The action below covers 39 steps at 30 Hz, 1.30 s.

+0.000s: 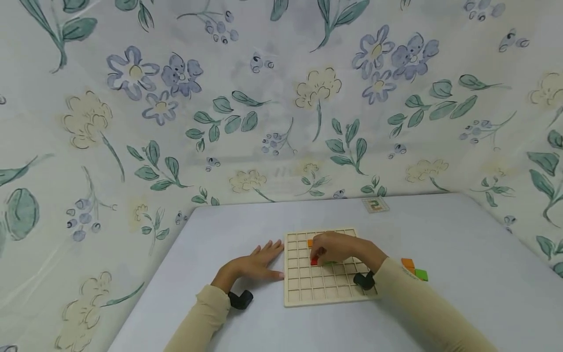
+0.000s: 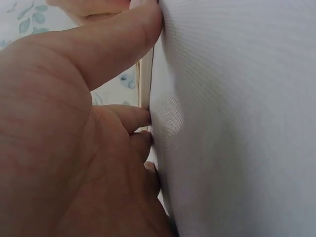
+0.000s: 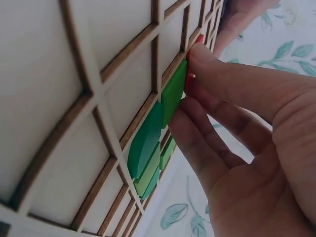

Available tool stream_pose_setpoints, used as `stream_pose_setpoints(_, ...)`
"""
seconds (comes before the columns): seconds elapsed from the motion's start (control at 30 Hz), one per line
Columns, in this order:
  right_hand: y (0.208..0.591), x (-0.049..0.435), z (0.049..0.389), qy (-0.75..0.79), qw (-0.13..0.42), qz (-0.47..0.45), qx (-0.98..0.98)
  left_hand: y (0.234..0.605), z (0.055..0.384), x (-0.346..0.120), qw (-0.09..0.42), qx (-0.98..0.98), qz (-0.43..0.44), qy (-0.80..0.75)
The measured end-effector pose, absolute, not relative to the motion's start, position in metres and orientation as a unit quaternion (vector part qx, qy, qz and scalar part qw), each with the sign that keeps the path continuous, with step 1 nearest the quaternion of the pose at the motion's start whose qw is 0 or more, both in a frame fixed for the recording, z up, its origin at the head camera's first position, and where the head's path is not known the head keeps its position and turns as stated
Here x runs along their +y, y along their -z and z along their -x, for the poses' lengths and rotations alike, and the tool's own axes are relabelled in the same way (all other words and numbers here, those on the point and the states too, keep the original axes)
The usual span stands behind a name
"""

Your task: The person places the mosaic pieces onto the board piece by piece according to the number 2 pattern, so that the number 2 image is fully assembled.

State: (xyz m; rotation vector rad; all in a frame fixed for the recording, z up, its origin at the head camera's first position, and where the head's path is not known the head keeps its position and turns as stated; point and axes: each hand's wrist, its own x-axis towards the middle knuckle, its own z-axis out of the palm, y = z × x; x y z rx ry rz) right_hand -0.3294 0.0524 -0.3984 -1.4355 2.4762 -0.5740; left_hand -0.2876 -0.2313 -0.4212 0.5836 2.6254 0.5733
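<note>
A square wooden grid board [image 1: 303, 296] lies on the table, split into small cells by raised strips. My right hand [image 1: 336, 247] is over its upper middle and pinches a red square tile [image 1: 314, 261] between thumb and fingers. In the right wrist view the red tile [image 3: 189, 74] is tilted at the grid, beside a green tile [image 3: 174, 91] and several teal and green ones. An orange tile [image 1: 310, 243] shows behind the hand. My left hand [image 1: 255, 266] rests on the table with fingers spread, thumb and fingertips at the board's left edge.
Loose orange tiles [image 1: 407, 264] and a green tile [image 1: 421, 275] lie right of the board, partly behind my right sleeve. A small patterned card [image 1: 376, 205] is at the table's far edge. Floral cloth [image 1: 272, 112] hangs behind the white table [image 1: 246, 220].
</note>
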Motion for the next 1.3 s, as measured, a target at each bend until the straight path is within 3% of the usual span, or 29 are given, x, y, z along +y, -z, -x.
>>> stream_pose_setpoints(0.3,0.385,0.093,0.33,0.25,0.093,0.456,0.849,0.42,0.291,-0.222,0.196,0.936,-0.21,-0.204)
stream_pose_setpoints(0.57,0.373,0.16,0.329,0.258,0.08,0.405,0.874,0.416,0.287,-0.229,0.185,0.941,-0.191,-0.212)
stream_pose_setpoints(1.3,0.41,0.305,0.294,0.306,0.041,0.314,0.898,0.413,0.292,-0.219,0.191,0.936,-0.193,-0.224)
